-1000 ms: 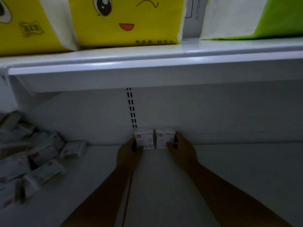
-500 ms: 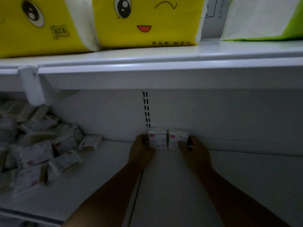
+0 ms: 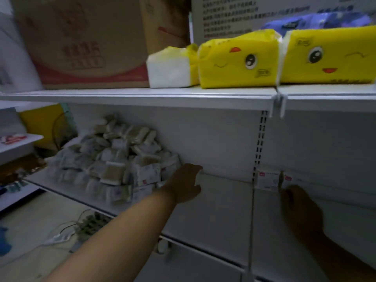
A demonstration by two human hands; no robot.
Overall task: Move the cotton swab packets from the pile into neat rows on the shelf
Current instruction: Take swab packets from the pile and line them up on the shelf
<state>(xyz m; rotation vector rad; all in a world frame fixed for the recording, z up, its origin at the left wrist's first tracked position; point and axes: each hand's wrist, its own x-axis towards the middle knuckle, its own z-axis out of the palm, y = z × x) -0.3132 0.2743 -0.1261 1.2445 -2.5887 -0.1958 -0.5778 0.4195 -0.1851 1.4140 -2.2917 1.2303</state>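
Note:
A big loose pile of cotton swab packets (image 3: 114, 159) lies at the left of the white middle shelf (image 3: 223, 204). My left hand (image 3: 184, 183) is at the pile's right edge, thumb and fingers around a pale cotton swab packet (image 3: 199, 178) that is mostly hidden. Two white packets with red labels, the left (image 3: 266, 180) and the right (image 3: 293, 178), stand side by side against the back wall. My right hand (image 3: 298, 202) is dark and blurred just in front of the right packet, fingertips at its lower edge.
The upper shelf (image 3: 142, 94) overhangs, carrying yellow tissue packs (image 3: 238, 60) and a cardboard box (image 3: 85, 41). A slotted upright (image 3: 260, 143) runs down the back wall beside the standing packets. Cables and a power strip (image 3: 89, 222) lie on the floor below left.
My left hand has left the two standing packets and moved left to the pile's edge. The view has swung left. My right hand stays by the right packet.

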